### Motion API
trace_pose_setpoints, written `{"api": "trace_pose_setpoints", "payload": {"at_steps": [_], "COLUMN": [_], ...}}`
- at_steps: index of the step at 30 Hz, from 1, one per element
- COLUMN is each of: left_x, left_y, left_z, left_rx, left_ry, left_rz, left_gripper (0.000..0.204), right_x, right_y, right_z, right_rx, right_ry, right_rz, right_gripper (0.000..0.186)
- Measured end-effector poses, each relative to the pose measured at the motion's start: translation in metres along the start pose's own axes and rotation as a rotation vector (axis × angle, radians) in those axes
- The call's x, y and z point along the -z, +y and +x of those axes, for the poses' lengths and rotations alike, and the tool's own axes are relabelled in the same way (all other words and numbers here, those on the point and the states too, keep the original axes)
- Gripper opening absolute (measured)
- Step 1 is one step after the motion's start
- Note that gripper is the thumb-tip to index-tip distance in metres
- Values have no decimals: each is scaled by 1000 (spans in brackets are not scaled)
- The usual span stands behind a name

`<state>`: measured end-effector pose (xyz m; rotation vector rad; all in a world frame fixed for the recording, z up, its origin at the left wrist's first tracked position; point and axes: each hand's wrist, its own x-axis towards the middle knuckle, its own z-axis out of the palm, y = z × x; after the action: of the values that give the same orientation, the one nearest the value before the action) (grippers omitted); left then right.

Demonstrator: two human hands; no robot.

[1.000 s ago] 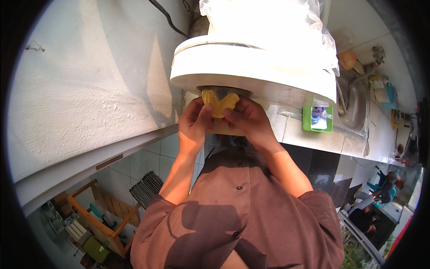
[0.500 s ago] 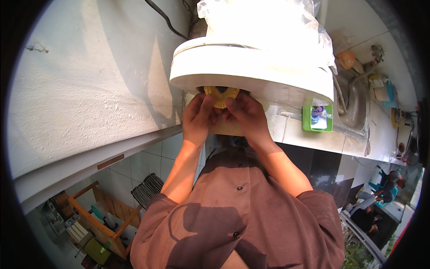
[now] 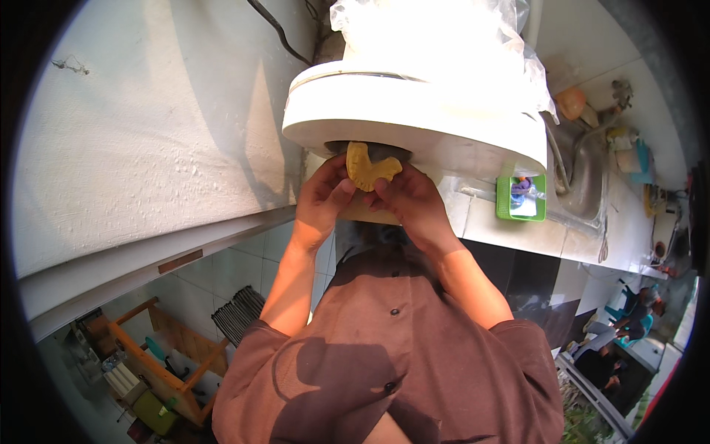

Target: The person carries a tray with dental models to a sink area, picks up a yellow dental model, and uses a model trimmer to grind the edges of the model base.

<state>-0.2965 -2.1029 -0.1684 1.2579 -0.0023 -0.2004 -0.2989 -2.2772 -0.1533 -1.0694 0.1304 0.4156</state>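
A yellow, U-shaped dental cast [image 3: 361, 172] is held between my two hands at the dark opening [image 3: 336, 147] in the front of a white rounded machine [image 3: 414, 111]. My left hand [image 3: 319, 201] grips its left side, thumb along the edge. On the other side my right hand [image 3: 418, 209] pinches it, thumb on the near right part. The cast sits tilted, its open side facing the machine. Fingers underneath are partly hidden. Below my hands a pale ledge [image 3: 370, 212] shows.
To the right, a green basket [image 3: 521, 198] with small items stands on a tiled counter [image 3: 543, 234], beside a metal sink [image 3: 588, 174]. A textured white wall [image 3: 148, 140] rises on the left. A wooden frame [image 3: 159, 370] stands lower left; people [image 3: 614, 340] are far right.
The cast has turned in my fingers and come slightly toward me, so more of its surface shows. My left fingers have shifted along its side.
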Motion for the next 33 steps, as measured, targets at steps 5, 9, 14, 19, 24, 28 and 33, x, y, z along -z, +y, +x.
{"api": "trace_pose_setpoints", "payload": {"at_steps": [5,9,14,19,24,28,33], "left_x": [1,16,22,24,15,2,-9], "left_y": [22,22,24,24,30,23,5], "left_z": [-5,4,5,4,4,2,-4], "left_rx": [96,-36,-20,87,177,153,67], "left_ry": [-164,-267,-333,-395,-430,-411,-320], "left_rz": [48,185,95,39,59,-14,9], "left_gripper": [51,50,47,52,49,63,67], "right_x": [-4,-1,15,21,19,21,28], "right_y": [10,1,-6,-15,-9,-3,1], "right_z": [-10,-17,-23,-26,-27,-28,-38], "right_rx": [-79,-113,-52,30,126,259,304], "right_ry": [-69,-157,-202,-137,-49,88,153], "right_rz": [43,15,-98,-168,-231,-247,-137], "right_gripper": [44,55,60,58,49,35,27]}}
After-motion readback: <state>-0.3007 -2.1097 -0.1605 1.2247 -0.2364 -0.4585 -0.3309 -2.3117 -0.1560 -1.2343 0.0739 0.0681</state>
